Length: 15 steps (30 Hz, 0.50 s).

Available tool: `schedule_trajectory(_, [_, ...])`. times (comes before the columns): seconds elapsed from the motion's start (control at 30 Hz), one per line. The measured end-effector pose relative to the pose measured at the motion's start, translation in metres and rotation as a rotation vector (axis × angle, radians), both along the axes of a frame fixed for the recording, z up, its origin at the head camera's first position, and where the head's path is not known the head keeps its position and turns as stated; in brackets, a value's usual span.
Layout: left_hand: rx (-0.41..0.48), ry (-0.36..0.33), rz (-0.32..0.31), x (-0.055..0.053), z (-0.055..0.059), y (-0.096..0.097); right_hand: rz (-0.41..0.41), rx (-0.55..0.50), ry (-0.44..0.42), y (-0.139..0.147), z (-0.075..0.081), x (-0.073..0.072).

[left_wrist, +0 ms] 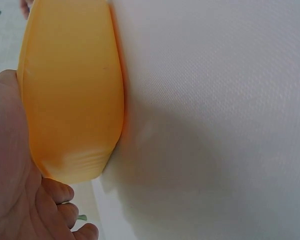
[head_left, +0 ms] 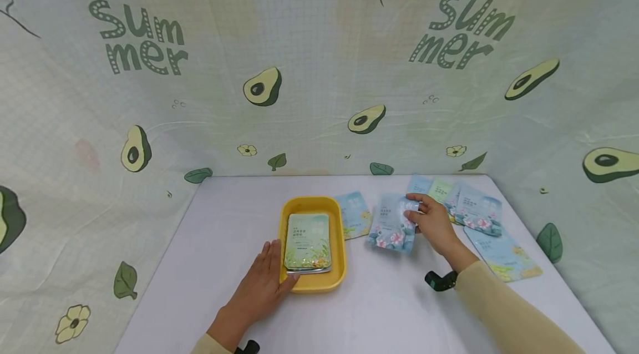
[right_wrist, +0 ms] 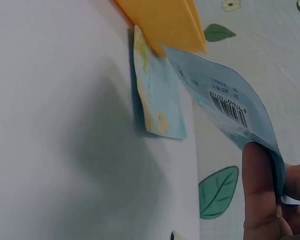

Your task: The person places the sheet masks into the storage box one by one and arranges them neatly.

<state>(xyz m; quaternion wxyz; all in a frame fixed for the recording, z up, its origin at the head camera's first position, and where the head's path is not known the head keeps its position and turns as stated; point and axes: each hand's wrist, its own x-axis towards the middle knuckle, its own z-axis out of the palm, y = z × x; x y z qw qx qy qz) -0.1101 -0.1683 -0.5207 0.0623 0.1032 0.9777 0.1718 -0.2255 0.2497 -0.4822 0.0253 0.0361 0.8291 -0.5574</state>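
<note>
At a white desk (head_left: 379, 315), a person's right hand (head_left: 437, 226) pinches a blue packet (head_left: 389, 226) by its edge between thumb and fingers, lifting it clear of the surface; the right wrist view shows the barcode (right_wrist: 229, 109) on its back. The left hand (head_left: 262, 280) lies with fingers outstretched against the left side of a yellow tray (head_left: 319, 287), thumb at the near corner, with nothing gripped that can be made out. Inside the tray sits a stack (head_left: 307, 241), green on top, with silvery edges beneath; how many pieces it counts cannot be told. A loose packet (head_left: 353, 212) rests just right of the tray. Farther right, past the right hand, more packets (head_left: 481, 208) in blue and green overlap in an untidy spread. By appearances, the work stands partway: the stack is in the tray, one packet is in hand, and the loose packet and the spread lie outside. Behind hangs a cloth (head_left: 309, 26) printed with avocados, leaves and the word "Summer."
</note>
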Motion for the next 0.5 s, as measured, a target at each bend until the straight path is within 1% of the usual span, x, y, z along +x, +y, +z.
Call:
schedule_trajectory(0.1, [0.0, 0.004, -0.003, 0.0, 0.0, 0.0, -0.007, -0.001, 0.011, -0.003, 0.008, -0.001])
schedule_trajectory(0.27, [-0.001, 0.008, -0.004, 0.0, 0.002, 0.0, 0.008, -0.042, 0.02, -0.013, 0.018, -0.003])
schedule_trajectory(0.5, [-0.007, 0.0, -0.008, 0.0, 0.004, 0.0, 0.046, -0.113, 0.042, -0.042, 0.029, -0.008])
